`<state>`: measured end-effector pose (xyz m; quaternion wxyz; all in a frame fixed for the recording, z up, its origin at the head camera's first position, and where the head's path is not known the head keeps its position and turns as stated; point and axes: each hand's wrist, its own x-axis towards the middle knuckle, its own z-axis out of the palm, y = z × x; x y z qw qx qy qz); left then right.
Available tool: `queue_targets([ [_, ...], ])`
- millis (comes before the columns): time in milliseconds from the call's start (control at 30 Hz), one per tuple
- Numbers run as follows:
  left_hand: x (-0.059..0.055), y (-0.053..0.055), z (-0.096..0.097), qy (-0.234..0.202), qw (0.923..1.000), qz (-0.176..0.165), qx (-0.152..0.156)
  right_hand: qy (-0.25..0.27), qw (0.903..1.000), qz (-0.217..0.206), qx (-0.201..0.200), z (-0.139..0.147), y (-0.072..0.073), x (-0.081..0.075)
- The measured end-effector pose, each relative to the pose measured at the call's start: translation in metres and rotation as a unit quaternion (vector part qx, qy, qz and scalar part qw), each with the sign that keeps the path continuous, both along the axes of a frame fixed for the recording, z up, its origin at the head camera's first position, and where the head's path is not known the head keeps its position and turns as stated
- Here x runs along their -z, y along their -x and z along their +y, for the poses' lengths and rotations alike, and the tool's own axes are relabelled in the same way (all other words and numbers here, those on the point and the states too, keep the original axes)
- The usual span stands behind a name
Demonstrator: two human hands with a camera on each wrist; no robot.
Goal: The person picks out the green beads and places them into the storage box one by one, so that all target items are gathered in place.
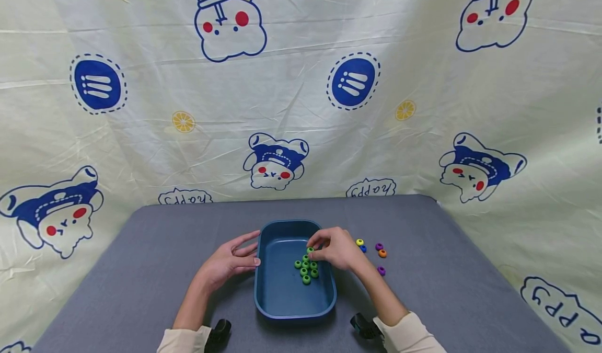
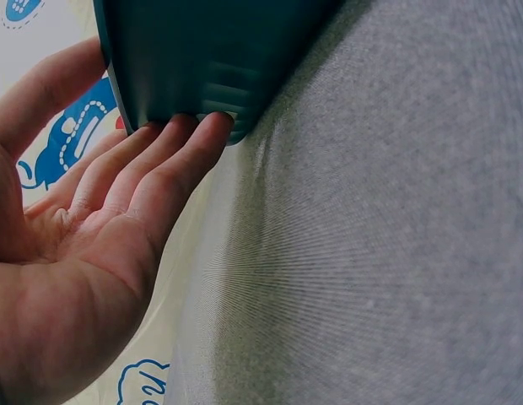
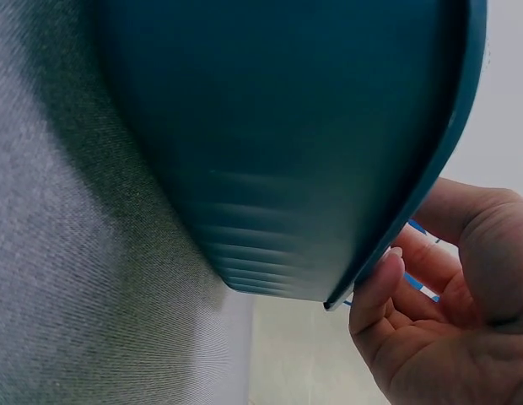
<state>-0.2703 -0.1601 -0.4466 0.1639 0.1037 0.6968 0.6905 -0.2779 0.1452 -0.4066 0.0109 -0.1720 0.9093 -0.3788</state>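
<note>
A blue oblong tray (image 1: pixel 277 293) lies on the table, with several round green beads (image 1: pixel 306 280) grouped in its right half. Along the tray's left wall rests my left hand (image 1: pixel 223 265); its nearly straight fingers touch the outer side, and the thumb is at the rim. Over the right rim reaches my right hand (image 1: pixel 339 249), pinching one green bead (image 1: pixel 310 250) between thumb and index finger above the tray floor. In the right wrist view, the tray wall (image 3: pixel 270 169) hides the beads, and only part of the right hand (image 3: pixel 455 312) shows past the rim.
Right of the tray, on the grey tabletop (image 1: pixel 160 269), lie a yellow bead (image 1: pixel 359 242), a blue bead (image 1: pixel 363 249), an orange bead (image 1: pixel 382 253) and two purple beads (image 1: pixel 381 271). Behind the table hangs a printed curtain (image 1: pixel 301 97).
</note>
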Motion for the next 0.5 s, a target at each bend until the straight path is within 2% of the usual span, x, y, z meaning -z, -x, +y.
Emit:
queue_targets([
  [500, -0.0003, 0.0005, 0.0003, 0.000, 1.0000, 0.000, 0.002, 0.003, 0.9999, 0.000, -0.010, 0.0016, 0.0016, 0.0025],
])
